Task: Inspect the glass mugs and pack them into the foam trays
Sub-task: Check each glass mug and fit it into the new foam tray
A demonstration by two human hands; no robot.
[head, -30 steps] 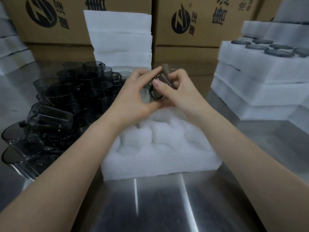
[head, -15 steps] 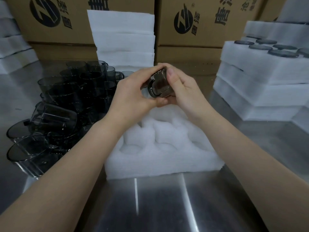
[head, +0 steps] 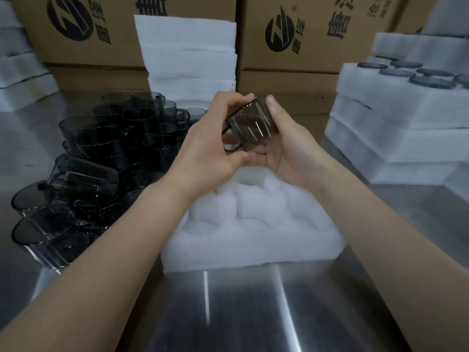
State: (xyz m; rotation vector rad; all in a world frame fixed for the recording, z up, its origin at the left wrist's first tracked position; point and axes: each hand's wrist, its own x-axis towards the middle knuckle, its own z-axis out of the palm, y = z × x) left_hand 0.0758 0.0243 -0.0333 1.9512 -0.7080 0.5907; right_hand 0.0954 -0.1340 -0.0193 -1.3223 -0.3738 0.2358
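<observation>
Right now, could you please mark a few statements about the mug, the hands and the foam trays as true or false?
1. Both hands hold one smoky glass mug above the foam tray. True; the left hand and the right hand grip it together.
2. The visible pockets of that tray are already full of mugs. False; they are empty.
3. A pile of unpacked mugs sits to the left of the tray. True.
4. The stacked trays on the right hold nothing. False; dark mugs fill the pockets of the top one.
5. Cardboard boxes stand behind the work area. True.
</observation>
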